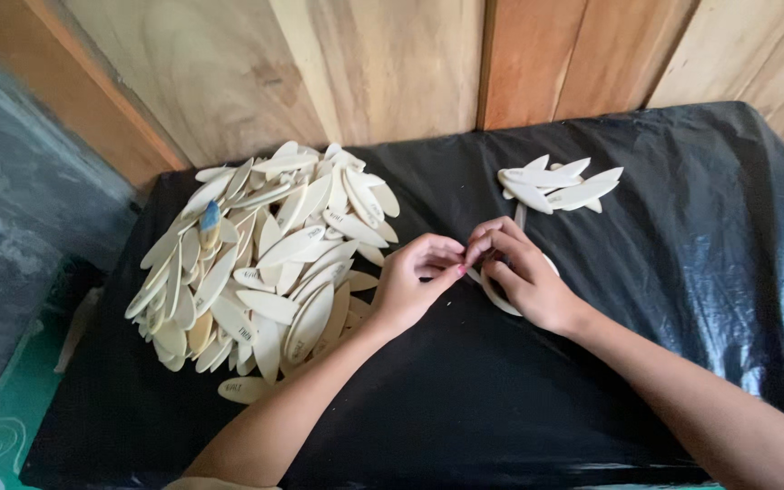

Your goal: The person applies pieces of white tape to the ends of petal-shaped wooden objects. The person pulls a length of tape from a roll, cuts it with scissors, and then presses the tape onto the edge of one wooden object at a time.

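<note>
Two hands, left hand (415, 281) and right hand (524, 277), fingertips together, pinching one pale oval wooden piece (498, 298) over black sheet (465, 399); large pile (260, 259) left, small pile (557, 185) behind.

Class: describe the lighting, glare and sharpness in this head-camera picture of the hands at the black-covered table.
Head view: soft, even light; faint sheen on the black plastic cover; the large pile of pale oval pieces is sharp; the left hand and right hand are slightly soft; the frame edges bow a little.

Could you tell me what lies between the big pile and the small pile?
In the head view, both hands pinching one pale piece over black sheet.
</note>
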